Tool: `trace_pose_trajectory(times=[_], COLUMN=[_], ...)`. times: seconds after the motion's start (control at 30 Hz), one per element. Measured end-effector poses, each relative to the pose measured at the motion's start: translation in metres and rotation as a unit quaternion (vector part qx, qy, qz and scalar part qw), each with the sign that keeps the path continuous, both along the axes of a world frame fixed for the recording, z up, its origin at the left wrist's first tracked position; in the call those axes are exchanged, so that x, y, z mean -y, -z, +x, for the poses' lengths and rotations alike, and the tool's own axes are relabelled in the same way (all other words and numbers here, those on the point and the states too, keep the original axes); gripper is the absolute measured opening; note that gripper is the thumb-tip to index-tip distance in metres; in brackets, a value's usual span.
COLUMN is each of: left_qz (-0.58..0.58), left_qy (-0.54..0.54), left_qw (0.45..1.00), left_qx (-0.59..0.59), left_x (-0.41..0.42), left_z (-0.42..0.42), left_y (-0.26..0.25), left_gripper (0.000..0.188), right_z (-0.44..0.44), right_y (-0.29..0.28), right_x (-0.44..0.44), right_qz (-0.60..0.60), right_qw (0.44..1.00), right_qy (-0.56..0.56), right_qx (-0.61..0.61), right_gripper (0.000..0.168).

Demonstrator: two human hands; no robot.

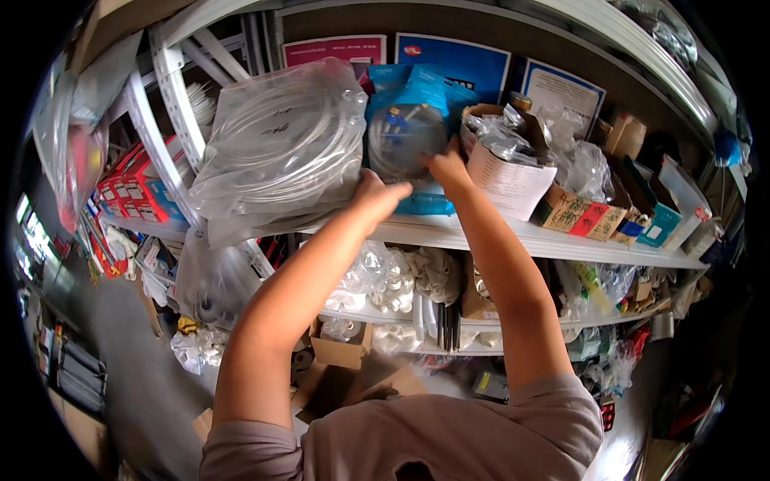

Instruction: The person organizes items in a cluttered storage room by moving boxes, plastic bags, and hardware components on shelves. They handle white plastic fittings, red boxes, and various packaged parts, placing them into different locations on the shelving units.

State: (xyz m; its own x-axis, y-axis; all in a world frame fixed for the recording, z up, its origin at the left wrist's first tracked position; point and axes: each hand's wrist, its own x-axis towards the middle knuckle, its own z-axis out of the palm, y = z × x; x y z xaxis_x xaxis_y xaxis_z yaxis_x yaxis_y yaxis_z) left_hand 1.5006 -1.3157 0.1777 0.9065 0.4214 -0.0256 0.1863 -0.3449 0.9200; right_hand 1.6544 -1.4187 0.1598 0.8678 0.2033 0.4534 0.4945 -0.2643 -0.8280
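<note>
A blue packet (430, 93) with a clear front stands on the upper shelf (415, 227), and a coiled hose (385, 135) with blue and brass-coloured fittings shows through it. My right hand (448, 165) is at the packet's right side, its thumb and fingers spread over the front; whether it grips cannot be made out. Low on the packet's left, my left hand (379, 197) is slightly blurred, fingers apart, with nothing visible in it. Left of it, a large clear plastic bag (283, 138) of coiled translucent tubing leans over the shelf edge.
To the right are a carton (508, 174) of plastic-wrapped parts and a cardboard box (580, 217) with red tape. A white metal upright (174, 102) and red boxes (132, 189) are at left. Bagged white fittings (394, 288) fill the lower shelf. Open cartons (340, 349) sit below.
</note>
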Motion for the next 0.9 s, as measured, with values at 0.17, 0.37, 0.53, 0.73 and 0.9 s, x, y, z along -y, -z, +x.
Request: trace_pose_trajectory(times=[0.17, 0.37, 0.53, 0.73, 0.9], left_qz=[0.012, -0.038, 0.056, 0.278, 0.403], left_qy=[0.015, 0.036, -0.01, -0.059, -0.057], left_qw=[0.997, 0.996, 0.992, 0.958, 0.913], left_qx=[-0.072, -0.072, 0.116, 0.048, 0.003], left_x=[-0.014, -0.02, -0.023, -0.003, -0.007], left_z=[0.027, 0.027, 0.048, 0.079, 0.089], left_y=[-0.01, -0.014, 0.023, 0.011, 0.031], left_gripper=[0.072, 0.071, 0.093, 0.089, 0.081], right_z=[-0.019, -0.001, -0.022, 0.009, -0.011], right_y=[-0.037, -0.019, -0.001, 0.003, 0.008], right_x=[-0.006, -0.003, -0.007, -0.019, -0.01], right_qz=[0.022, 0.182, 0.29, 0.197, 0.042], right_qw=[0.976, 0.866, 0.943, 0.98, 0.975], right_qy=[-0.022, -0.312, -0.156, -0.017, 0.102], right_qx=[-0.217, -0.346, -0.05, 0.013, 0.194], right_gripper=[0.085, 0.047, 0.046, 0.077, 0.1])
